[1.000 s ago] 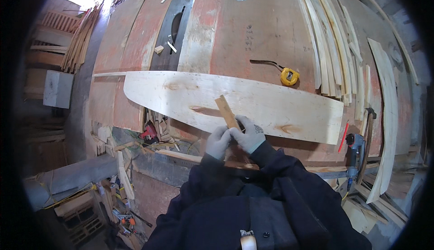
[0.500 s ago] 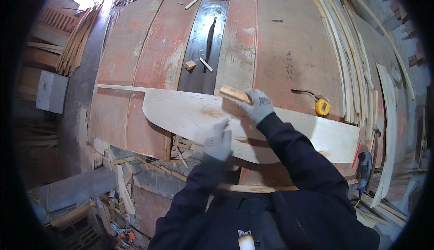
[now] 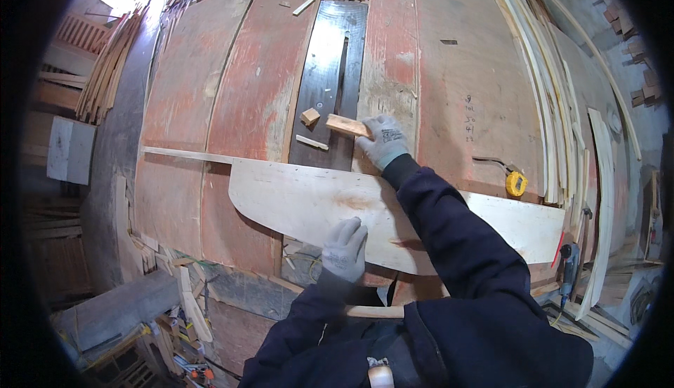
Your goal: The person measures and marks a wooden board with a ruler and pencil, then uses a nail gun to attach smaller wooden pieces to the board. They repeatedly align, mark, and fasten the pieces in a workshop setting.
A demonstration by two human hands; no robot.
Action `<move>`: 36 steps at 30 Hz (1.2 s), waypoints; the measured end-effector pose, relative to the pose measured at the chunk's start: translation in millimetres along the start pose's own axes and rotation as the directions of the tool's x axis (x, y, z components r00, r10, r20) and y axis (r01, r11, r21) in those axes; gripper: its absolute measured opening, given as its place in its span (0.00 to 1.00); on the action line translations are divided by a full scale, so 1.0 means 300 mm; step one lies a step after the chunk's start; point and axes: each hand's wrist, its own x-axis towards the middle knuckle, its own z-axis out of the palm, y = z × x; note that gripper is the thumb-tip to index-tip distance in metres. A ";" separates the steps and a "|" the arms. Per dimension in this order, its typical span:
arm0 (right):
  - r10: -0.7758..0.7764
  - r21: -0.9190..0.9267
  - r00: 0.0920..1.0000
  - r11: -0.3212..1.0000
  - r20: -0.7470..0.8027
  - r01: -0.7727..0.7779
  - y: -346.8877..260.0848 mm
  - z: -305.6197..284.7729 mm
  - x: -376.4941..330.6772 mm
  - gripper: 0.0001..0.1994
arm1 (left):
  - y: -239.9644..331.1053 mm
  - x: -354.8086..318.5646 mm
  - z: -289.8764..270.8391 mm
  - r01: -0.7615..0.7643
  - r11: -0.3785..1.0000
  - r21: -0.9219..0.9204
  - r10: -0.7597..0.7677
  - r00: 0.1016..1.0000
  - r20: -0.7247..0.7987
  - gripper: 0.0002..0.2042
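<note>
My right hand (image 3: 385, 141), in a grey glove, is closed around one end of a short wooden block (image 3: 347, 125). The block is over a metal plate (image 3: 324, 31) with a long dark slot, set into the bench. A small wood cube (image 3: 309, 116) and a thin wood sliver (image 3: 312, 142) lie on the plate, left of the held block. My left hand (image 3: 344, 250), also gloved, has its fingers stretched out over the near edge of a pale, curved-ended plywood panel (image 3: 295, 188). Nothing shows in it. My right forearm crosses the panel and hides part of it.
A yellow tape measure (image 3: 516, 184) lies beyond the panel at right. A blue power tool (image 3: 569, 267) is by the panel's right end. Long wood strips (image 3: 537, 93) line the bench's right side. Small offcuts (image 3: 304, 5) lie at the far end; scrap wood is heaped at lower left.
My right hand has carried the block away from me, from over the panel to over the metal plate. The sliver has turned and shifted nearer the panel. The view has shifted slightly.
</note>
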 end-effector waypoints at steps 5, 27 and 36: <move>-0.016 -0.234 0.995 0.971 0.100 0.040 0.058 -0.025 0.086 0.18 | -0.021 0.007 0.015 -0.013 1.000 -0.013 0.013 1.000 -0.010 0.14; -0.107 -0.337 0.988 0.931 0.115 0.140 0.119 -0.014 0.215 0.16 | -0.050 0.033 0.029 -0.010 1.000 -0.012 0.010 1.000 -0.006 0.14; -0.095 -0.349 0.987 0.928 0.130 0.135 0.119 -0.023 0.236 0.17 | -0.050 0.044 0.013 -0.002 1.000 -0.022 0.003 1.000 0.025 0.16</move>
